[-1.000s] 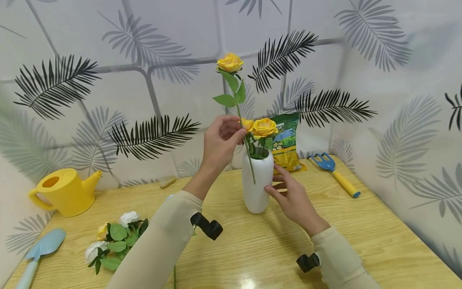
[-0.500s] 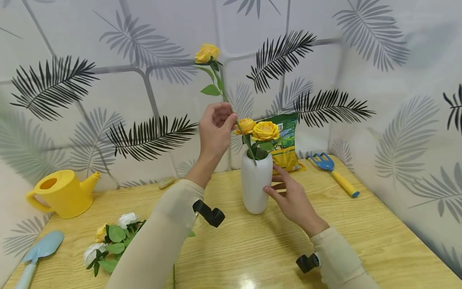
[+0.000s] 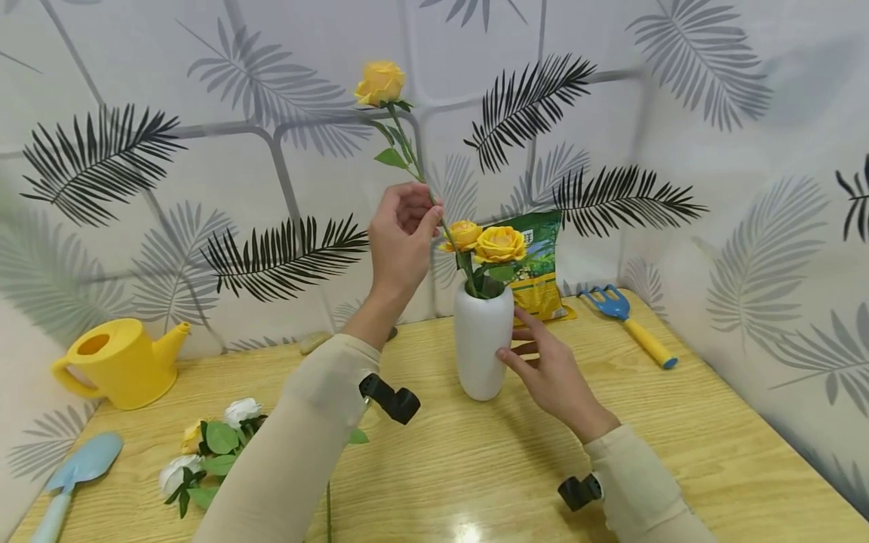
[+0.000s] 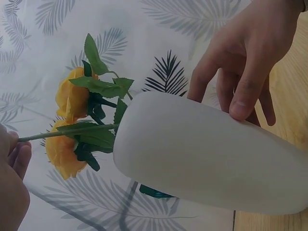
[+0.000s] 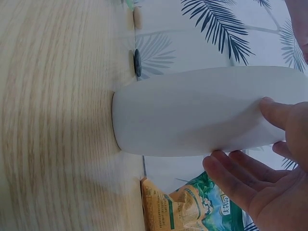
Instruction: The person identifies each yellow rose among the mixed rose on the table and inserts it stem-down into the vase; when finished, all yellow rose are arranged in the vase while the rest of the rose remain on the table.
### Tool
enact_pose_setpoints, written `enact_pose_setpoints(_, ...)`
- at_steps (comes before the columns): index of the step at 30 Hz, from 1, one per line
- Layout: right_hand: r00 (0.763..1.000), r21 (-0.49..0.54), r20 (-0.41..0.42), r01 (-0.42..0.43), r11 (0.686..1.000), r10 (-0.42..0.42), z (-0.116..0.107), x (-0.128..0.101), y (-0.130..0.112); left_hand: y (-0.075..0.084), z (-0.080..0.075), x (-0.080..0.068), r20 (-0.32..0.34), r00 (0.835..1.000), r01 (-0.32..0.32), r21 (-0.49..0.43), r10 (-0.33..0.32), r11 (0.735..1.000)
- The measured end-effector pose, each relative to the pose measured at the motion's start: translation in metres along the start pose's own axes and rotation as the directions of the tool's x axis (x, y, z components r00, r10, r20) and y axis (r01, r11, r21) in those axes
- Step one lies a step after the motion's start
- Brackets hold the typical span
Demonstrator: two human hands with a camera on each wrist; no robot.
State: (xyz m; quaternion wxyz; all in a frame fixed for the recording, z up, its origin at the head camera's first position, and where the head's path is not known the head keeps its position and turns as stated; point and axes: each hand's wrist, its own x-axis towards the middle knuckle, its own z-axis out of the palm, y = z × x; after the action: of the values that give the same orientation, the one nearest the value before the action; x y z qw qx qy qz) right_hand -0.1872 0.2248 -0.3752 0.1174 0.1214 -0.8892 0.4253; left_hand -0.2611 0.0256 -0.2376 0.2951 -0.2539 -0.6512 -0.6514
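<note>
My left hand (image 3: 402, 245) pinches the stem of a yellow rose (image 3: 380, 83) between thumb and fingers. The bloom leans up and to the left, and the stem's lower end reaches into the mouth of a white vase (image 3: 483, 347); its tip is hidden inside. Two other yellow roses (image 3: 500, 244) stand in the vase, their leaves at the rim. Low on the vase's right side, my right hand (image 3: 555, 381) holds it with thumb in front and fingers behind. The right wrist view shows the thumb and fingertips against the vase (image 5: 192, 115), which stands upright on the table.
Behind the vase leans a green and yellow bag (image 3: 539, 279). A blue hand fork (image 3: 634, 328) lies at the right. On the left are a yellow watering can (image 3: 129, 366), a light blue trowel (image 3: 84, 464) and several white and yellow roses (image 3: 220, 437). A stone (image 3: 314, 343) lies by the wall.
The left hand moved up and left, and the rose tilted left. The stem's end went from in front of the vase, over the rim, into its mouth. The right hand stayed on the vase.
</note>
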Motion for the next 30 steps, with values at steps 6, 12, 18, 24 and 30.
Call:
enact_pose_setpoints(6,1.0,0.007,-0.002,0.013,1.0,-0.012,0.001,0.0,0.001,-0.005,0.002,-0.01,0.031,1.0,0.003,0.021,-0.004,1.0)
enact_pose_setpoints(12,1.0,-0.001,-0.004,0.011,1.0,-0.011,0.001,0.0,0.0,-0.008,0.003,-0.02,0.014,1.0,-0.007,-0.005,0.007,1.0)
enact_pose_setpoints(18,1.0,-0.007,0.001,0.001,1.0,-0.001,0.0,0.0,0.001,-0.008,0.007,-0.029,-0.029,1.0,0.009,-0.039,-0.01,0.999)
enact_pose_setpoints(24,1.0,-0.009,0.0,-0.001,1.0,0.001,0.001,0.0,0.002,-0.01,0.01,-0.032,-0.067,0.997,0.044,-0.068,-0.049,0.997)
enact_pose_setpoints(30,1.0,-0.013,-0.003,0.003,1.0,-0.003,0.0,0.001,0.003,-0.013,0.013,-0.036,-0.089,0.991,0.089,-0.083,-0.096,0.993)
